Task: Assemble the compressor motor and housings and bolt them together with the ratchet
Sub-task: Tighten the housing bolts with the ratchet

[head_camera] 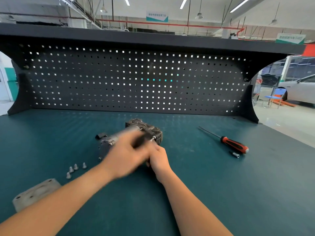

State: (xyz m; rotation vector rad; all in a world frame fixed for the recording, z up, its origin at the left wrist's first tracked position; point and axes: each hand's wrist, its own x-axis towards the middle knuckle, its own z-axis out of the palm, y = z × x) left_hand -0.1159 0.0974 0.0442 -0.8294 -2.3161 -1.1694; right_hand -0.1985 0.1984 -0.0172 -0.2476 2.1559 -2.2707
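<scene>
The dark grey compressor (pixel 144 128) lies on its side on the green bench mat (pixel 221 184). My left hand (pixel 126 154) is blurred by motion in front of it and grips the ratchet (pixel 134 132), whose handle shows as a silver-grey smear across the housing. My right hand (pixel 158 159) sits just right of the left, fingers curled round the ratchet's head end at a silver bolt (pixel 153 138) on the compressor's near right corner. My hands hide the middle of the housing.
Several loose bolts (pixel 75 167) lie left of my left forearm. A pale metal cover plate (pixel 35 193) rests at the near left. A red-and-black screwdriver (pixel 233 145) and a small socket (pixel 236 155) lie to the right. A black pegboard (pixel 136 79) backs the bench.
</scene>
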